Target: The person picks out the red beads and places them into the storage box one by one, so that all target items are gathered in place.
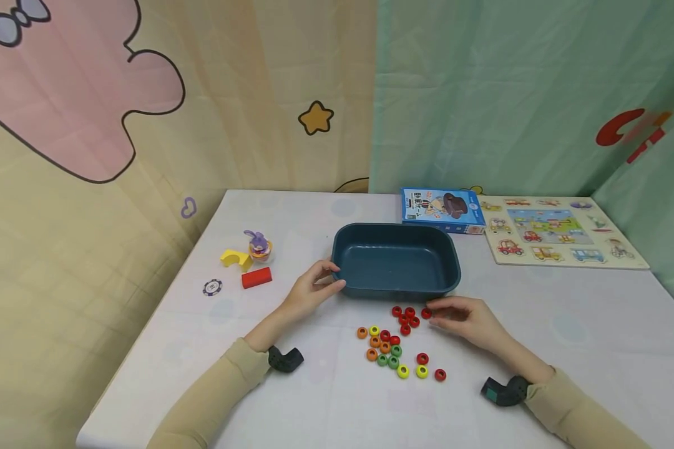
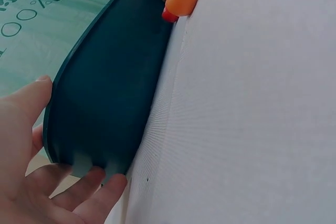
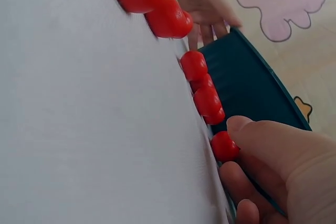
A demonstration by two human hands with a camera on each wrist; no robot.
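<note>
Head: tray (image 1: 394, 263) near box (image 1: 442, 211) ("ゲーム", probably)

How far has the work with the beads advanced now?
Seemingly done: a cluster of red beads sits beside the tray. In hand: the left hand holds the tray; the right hand has one red bead in its grip. Probably left: mixed-colour beads on the table.
</note>
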